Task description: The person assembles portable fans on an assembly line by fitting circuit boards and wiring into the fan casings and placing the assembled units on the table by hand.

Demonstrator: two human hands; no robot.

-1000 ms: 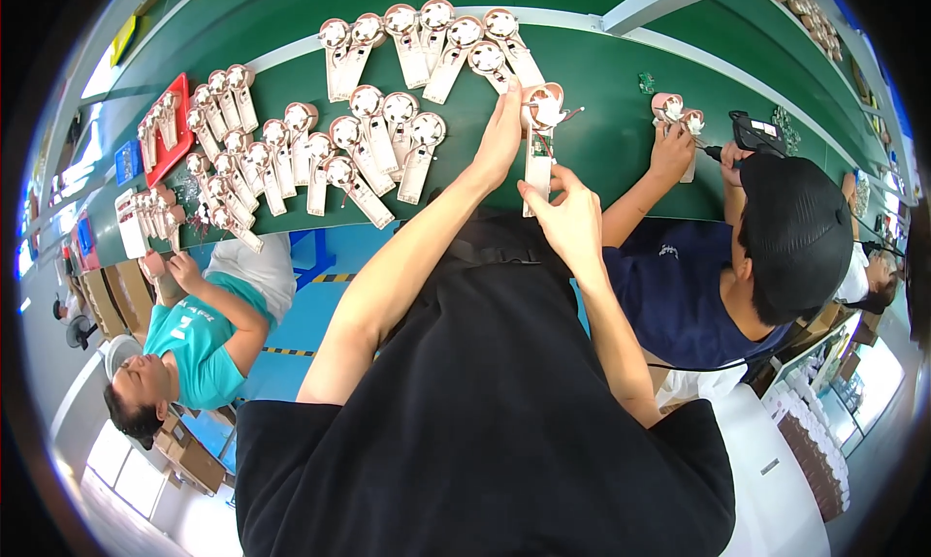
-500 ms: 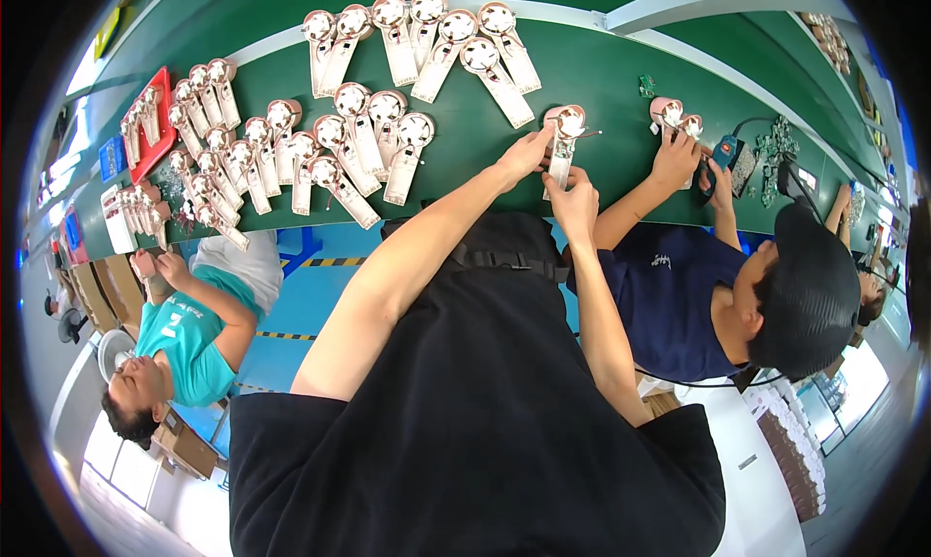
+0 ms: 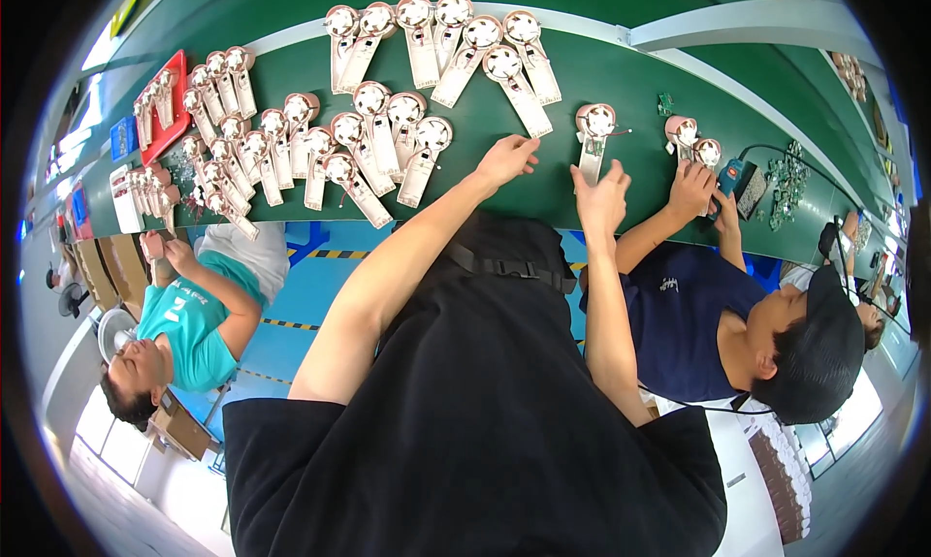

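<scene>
The green surface [image 3: 582,77] is the largest thing, its near edge passing under both forearms at 6 o'clock. A pale metal strut [image 3: 732,26] rises beyond the far side, between 1 and 2 o'clock from the hands.

A co-worker in navy [image 3: 669,329] sits at 5 o'clock, with one hand at some similar parts to 3 o'clock; another in teal [image 3: 199,339] is at 8 o'clock. Laid-out housings [image 3: 371,101] fill the stretch from 9 through 11 o'clock, so the wider green spans lie at 12 and 1 o'clock.

The left hand [image 3: 511,159] is loosely curled, fingers a little apart, with nothing visible in it; it is just beside the lower end of the nearest laid-out part. The right hand [image 3: 603,198] has thumb and fingers parted around the handle end of a pale housing [image 3: 593,148]; whether they touch it, I cannot tell.

That housing is at 12 o'clock from the right hand, with green showing on either side. Its long axis runs nearly 12 to 6, leaning slightly toward 1, round head away from the wearer. A small circuit board [image 3: 665,103] lies between 2 and 3 o'clock from it. A thin wire [image 3: 621,131] sticks out from the head toward 3.
</scene>
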